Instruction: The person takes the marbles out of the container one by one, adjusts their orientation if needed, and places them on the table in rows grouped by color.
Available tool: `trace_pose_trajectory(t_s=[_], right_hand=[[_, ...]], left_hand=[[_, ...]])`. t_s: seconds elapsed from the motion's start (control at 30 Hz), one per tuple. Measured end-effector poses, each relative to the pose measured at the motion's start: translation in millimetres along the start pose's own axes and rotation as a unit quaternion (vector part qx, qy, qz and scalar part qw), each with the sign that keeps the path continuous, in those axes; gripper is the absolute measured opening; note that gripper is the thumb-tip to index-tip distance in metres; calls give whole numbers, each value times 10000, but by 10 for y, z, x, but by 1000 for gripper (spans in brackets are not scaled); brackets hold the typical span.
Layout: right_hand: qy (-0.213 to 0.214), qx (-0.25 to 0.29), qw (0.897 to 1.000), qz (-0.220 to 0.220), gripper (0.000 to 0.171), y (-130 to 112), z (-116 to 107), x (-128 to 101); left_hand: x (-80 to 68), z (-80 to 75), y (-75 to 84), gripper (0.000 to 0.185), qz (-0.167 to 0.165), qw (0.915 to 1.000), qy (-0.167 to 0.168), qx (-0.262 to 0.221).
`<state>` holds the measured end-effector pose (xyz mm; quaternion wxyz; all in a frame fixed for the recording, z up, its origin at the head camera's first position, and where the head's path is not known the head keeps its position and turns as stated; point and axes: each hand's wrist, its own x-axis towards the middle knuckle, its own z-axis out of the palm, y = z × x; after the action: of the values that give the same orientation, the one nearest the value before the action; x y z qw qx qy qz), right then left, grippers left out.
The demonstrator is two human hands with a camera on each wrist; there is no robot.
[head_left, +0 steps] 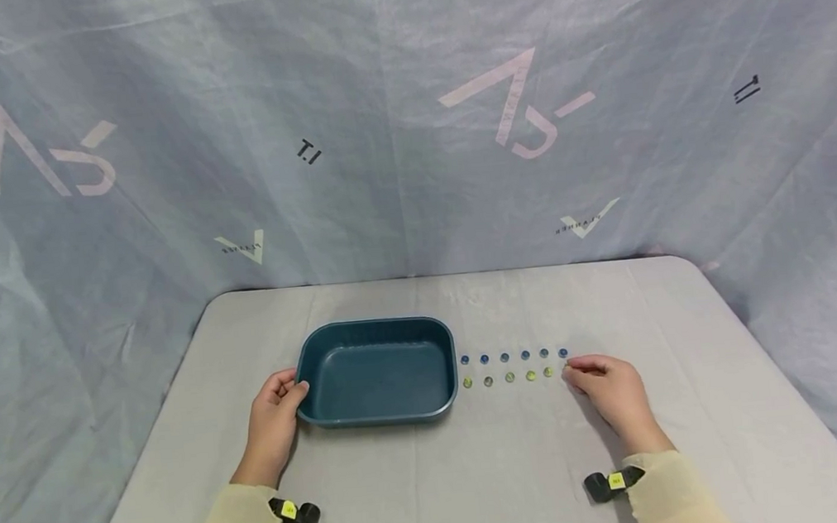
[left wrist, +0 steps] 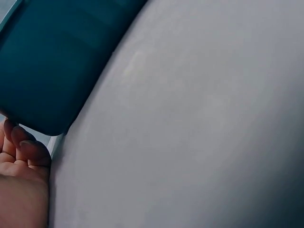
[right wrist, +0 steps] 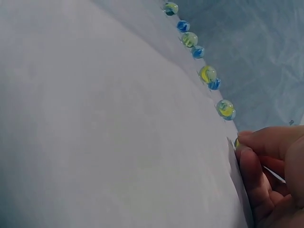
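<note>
A dark teal plastic basin (head_left: pixel 377 385) stands on the table, left of two rows of glass marbles. My left hand (head_left: pixel 272 424) holds the basin's left rim, with the thumb on top. In the right wrist view, the thumb and forefinger of my right hand (right wrist: pixel 273 166) pinch a yellow-green marble (right wrist: pixel 237 142), mostly hidden by the fingertips. That hand is at the right end of the near row of yellow-green marbles (head_left: pixel 510 377). Just behind lies the far row of blue marbles (head_left: pixel 505 357). Nothing lies inside the basin.
A pale cloth covers the table (head_left: pixel 424 494), which has rounded far corners. Behind it hangs a grey-blue printed curtain (head_left: pixel 396 180). Each wrist carries a small black camera, such as the left one (head_left: pixel 305 518).
</note>
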<state>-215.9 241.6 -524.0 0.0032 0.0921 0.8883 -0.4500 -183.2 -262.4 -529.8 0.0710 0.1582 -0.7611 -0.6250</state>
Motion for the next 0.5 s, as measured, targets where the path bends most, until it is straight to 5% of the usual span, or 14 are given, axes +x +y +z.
trace_pose_trajectory(t_s=[0.5], right_hand=[[-33,-79,9999,120,26,-36,33,6]], left_hand=[[-3,-5,-2,35,-63,10000,11,65]])
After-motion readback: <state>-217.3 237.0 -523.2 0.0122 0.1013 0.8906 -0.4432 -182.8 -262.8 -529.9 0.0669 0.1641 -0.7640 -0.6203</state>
